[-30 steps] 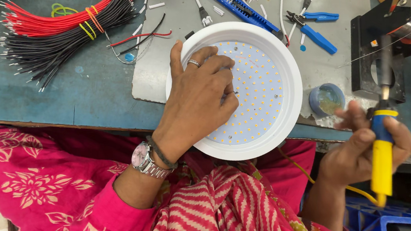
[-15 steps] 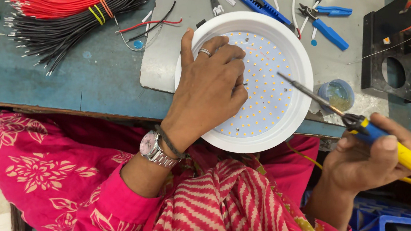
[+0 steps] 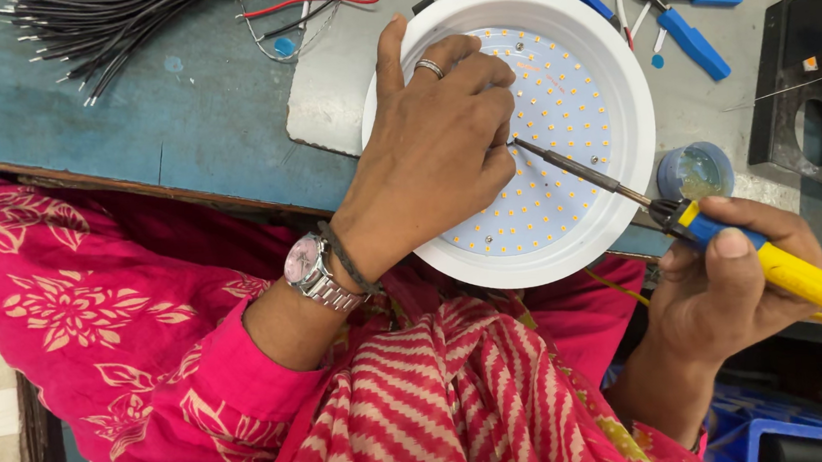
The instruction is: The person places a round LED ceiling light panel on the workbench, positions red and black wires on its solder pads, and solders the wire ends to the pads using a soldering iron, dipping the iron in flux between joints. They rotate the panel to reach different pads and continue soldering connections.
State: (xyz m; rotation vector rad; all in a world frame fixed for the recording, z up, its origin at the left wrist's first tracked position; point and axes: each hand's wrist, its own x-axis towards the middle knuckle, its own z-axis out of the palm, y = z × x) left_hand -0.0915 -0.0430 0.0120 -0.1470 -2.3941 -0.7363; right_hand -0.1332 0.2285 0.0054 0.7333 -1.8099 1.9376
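Note:
A round white lamp housing (image 3: pixel 616 61) with a disc of small yellow LEDs (image 3: pixel 562 126) lies on the bench edge. My left hand (image 3: pixel 433 148) rests on the disc, fingers curled and pinching something small that I cannot make out. It wears a ring, and a watch sits on the wrist. My right hand (image 3: pixel 727 281) grips a yellow-handled soldering iron (image 3: pixel 797 274). The iron's thin dark tip (image 3: pixel 523 145) reaches the disc right beside my left fingertips.
A small round blue pot (image 3: pixel 695 171) stands just right of the housing. Blue-handled cutters (image 3: pixel 687 19) and tools lie on the grey mat (image 3: pixel 336 77) behind. A bundle of black wires (image 3: pixel 109 14) lies at the back left. A black stand (image 3: pixel 821 111) sits at the right.
My right hand brought the soldering iron from upright at the right down and leftward, its tip now at my left fingertips on the LED disc. The left hand stayed on the disc.

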